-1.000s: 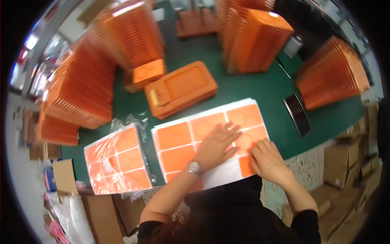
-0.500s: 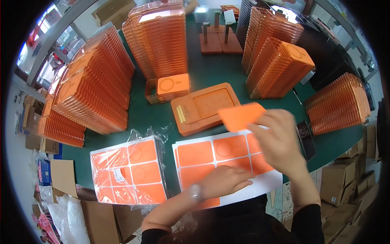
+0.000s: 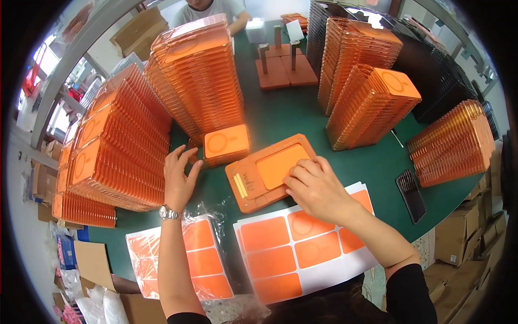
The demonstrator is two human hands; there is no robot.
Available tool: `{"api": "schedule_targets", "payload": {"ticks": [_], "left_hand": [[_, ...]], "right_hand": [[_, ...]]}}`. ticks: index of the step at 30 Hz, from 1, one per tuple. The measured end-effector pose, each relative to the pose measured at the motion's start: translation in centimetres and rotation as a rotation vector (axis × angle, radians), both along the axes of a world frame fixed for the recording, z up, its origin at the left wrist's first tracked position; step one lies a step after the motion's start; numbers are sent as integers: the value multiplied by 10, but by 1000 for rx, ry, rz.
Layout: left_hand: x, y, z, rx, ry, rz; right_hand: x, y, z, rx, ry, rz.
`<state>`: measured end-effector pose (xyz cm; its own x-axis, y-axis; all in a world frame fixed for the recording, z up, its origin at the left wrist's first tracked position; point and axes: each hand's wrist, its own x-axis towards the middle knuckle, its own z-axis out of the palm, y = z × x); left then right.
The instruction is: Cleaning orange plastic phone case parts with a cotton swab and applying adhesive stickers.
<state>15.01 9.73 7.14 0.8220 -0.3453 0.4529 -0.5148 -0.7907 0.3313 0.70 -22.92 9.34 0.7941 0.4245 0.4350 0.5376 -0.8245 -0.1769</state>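
My right hand presses an orange rectangular sticker into the recess of an orange jig tray on the green table. My left hand reaches with fingers spread toward a short pile of orange cases, its fingertips just beside it, holding nothing. In front of me lies a white backing sheet with orange stickers; my right forearm crosses over it. A plastic-wrapped pack of sticker sheets lies to its left, partly under my left forearm.
Tall leaning stacks of orange cases stand at left, centre back and right, with more at far right. A dark flat device lies at right. Another person sits across the table. Cardboard boxes surround it.
My right hand carried the peeled sticker from above the sheet down onto the jig tray. My left hand left the sheet and moved up toward the short pile of cases.
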Motion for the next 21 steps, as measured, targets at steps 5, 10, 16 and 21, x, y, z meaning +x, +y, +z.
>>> {"api": "schedule_targets", "payload": {"ticks": [5,10,16,21], "left_hand": [[19,-1,-9,47,113,-50],[23,4,-14,53,129,-65],[15,2,4,-143,212,-79],[-17,-11,20,-534,516,-111]], "right_hand": [[8,-3,-6,-8,24,3],[12,-5,-9,-13,12,47],[28,17,13,-138,112,14],[41,31,10,-327,271,-58]]}}
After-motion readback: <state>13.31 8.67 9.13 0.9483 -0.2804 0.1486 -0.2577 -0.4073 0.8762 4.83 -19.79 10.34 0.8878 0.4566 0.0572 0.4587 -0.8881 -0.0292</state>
